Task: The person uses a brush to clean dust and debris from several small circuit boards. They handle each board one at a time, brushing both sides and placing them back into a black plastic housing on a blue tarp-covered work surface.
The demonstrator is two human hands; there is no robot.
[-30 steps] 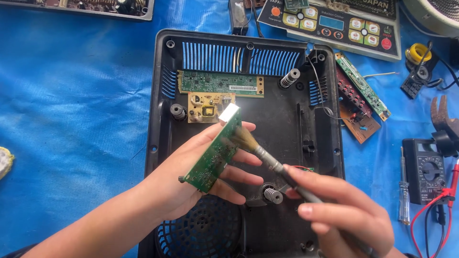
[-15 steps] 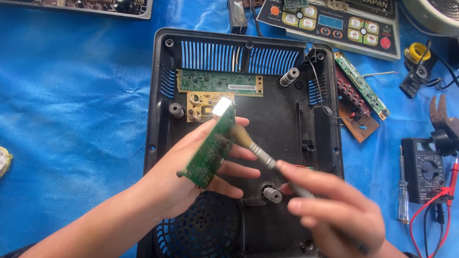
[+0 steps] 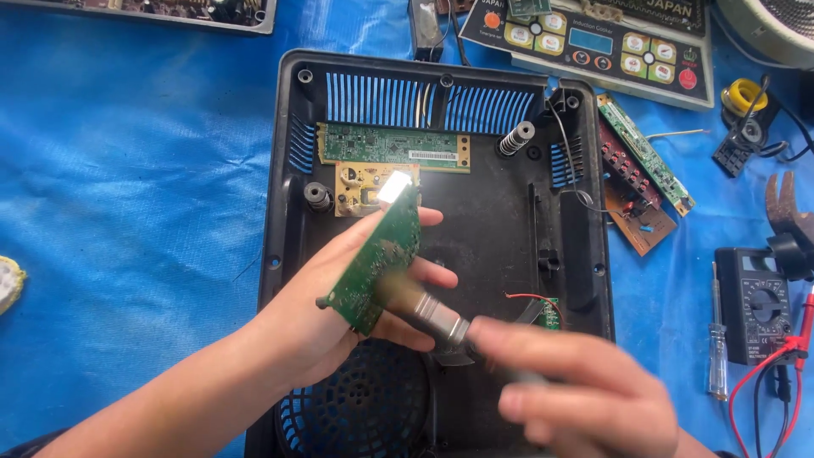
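Note:
My left hand [image 3: 339, 318] holds a green circuit board [image 3: 377, 259] tilted on edge above an open black plastic appliance casing [image 3: 509, 246]. My right hand [image 3: 585, 394] grips a brush [image 3: 428, 309] with a metal ferrule; its bristles, blurred, rest against the lower part of the board. Inside the casing lie a long green board [image 3: 390, 148] and a small yellowish board [image 3: 360, 187], along with spring posts [image 3: 515, 137].
A blue tarp [image 3: 127, 212] covers the work surface. At the right lie two more circuit boards [image 3: 640, 182], a screwdriver [image 3: 716, 339], a black multimeter [image 3: 759, 305] with red leads and a control panel [image 3: 610, 47]. A fan grille sits in the casing's lower part [image 3: 356, 416].
The brush has slid down along the green board toward me, and my right hand has drawn back toward the lower right. The left hand keeps the board nearly still.

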